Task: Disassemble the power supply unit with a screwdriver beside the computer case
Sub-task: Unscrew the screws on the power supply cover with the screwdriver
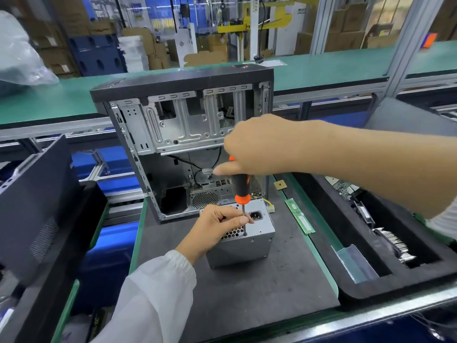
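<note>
The power supply unit [244, 233], a grey metal box with a honeycomb vent and a black mains socket on its upper face, stands on the dark mat of the worktop [247, 293], just in front of the open computer case [183, 134] and touching or nearly touching its lower front edge. The case stands upright with its side panel off, bare metal bays above and loose black cables below. A screwdriver [241, 186] with a black handle and orange collar stands nearly upright over the unit, its thin shaft running down to a point near the front edge of the top face, beside the vent. The right hand [257, 147] comes in from the right and wraps its fingers round the top of the handle, a closed grip with the thumb pointing left. The left hand [217, 226], in a white sleeve [158, 293], rests on the unit's top and pinches the shaft between thumb and forefinger low down, the remaining fingers curled over the vent. A bundle of yellow and black wires shows behind the unit at its right. To the right on the mat lies a green memory stick [299, 216], well apart from the unit, and beyond it sits a black foam tray [346, 288] holding computer parts. A dark panel [37, 214] leans at the left.
</note>
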Action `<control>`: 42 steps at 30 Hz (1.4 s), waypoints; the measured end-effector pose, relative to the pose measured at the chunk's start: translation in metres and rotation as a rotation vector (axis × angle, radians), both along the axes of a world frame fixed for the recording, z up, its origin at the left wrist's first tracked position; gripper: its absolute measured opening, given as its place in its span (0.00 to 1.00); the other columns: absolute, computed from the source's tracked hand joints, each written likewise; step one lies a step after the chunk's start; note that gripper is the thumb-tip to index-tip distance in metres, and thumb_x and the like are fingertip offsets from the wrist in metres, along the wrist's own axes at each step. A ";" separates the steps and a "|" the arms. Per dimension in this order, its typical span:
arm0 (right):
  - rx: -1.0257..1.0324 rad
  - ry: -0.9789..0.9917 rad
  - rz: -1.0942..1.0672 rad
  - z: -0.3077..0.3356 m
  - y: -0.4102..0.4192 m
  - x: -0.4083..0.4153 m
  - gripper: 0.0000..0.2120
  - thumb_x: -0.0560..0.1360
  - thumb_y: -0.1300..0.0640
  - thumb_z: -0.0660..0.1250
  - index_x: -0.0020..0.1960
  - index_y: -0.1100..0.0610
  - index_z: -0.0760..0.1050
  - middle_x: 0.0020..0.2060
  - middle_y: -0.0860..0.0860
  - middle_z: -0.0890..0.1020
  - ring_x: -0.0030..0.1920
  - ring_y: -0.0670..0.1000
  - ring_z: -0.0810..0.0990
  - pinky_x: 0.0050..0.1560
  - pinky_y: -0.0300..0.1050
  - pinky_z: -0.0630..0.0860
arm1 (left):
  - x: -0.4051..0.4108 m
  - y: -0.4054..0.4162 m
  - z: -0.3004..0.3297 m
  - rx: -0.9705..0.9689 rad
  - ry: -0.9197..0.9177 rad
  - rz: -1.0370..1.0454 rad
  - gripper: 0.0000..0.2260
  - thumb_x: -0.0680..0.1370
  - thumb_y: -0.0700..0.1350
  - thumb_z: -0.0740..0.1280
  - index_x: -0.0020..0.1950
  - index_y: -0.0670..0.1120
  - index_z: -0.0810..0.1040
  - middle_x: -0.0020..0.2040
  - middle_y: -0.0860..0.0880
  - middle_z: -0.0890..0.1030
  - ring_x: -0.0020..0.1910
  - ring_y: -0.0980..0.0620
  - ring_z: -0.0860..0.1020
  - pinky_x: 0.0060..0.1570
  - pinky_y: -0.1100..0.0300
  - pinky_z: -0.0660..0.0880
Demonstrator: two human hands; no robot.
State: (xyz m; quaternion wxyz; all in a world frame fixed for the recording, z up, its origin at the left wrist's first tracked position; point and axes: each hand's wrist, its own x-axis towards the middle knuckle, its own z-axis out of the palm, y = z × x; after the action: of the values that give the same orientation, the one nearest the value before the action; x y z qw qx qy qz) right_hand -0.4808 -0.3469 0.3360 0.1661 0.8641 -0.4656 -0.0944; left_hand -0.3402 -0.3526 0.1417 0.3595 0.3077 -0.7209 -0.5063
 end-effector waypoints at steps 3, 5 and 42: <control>0.178 0.011 0.065 0.004 0.001 -0.008 0.16 0.81 0.42 0.56 0.46 0.55 0.65 0.33 0.47 0.69 0.33 0.47 0.68 0.30 0.42 0.61 | -0.002 0.003 0.006 0.021 0.004 -0.026 0.07 0.79 0.35 0.66 0.54 0.41 0.81 0.29 0.61 0.80 0.27 0.70 0.73 0.31 0.80 0.66; 0.306 0.012 0.094 0.009 0.000 -0.014 0.07 0.80 0.49 0.61 0.52 0.50 0.65 0.34 0.44 0.68 0.34 0.43 0.67 0.31 0.41 0.60 | -0.005 0.004 0.011 0.047 0.017 -0.038 0.08 0.79 0.34 0.65 0.49 0.43 0.84 0.36 0.54 0.85 0.28 0.70 0.74 0.31 0.80 0.66; 0.350 -0.069 0.088 0.012 0.005 -0.010 0.04 0.81 0.52 0.60 0.51 0.49 0.64 0.42 0.49 0.74 0.43 0.53 0.75 0.44 0.51 0.73 | -0.002 0.001 0.003 0.103 0.098 -0.010 0.10 0.78 0.41 0.66 0.54 0.38 0.83 0.26 0.57 0.74 0.25 0.57 0.59 0.27 0.71 0.60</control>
State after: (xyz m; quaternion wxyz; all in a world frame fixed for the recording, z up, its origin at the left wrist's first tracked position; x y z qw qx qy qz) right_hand -0.4913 -0.3416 0.3479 0.0013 0.9022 -0.4091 -0.1368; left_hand -0.3427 -0.3518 0.1451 0.3753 0.2970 -0.6770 -0.5591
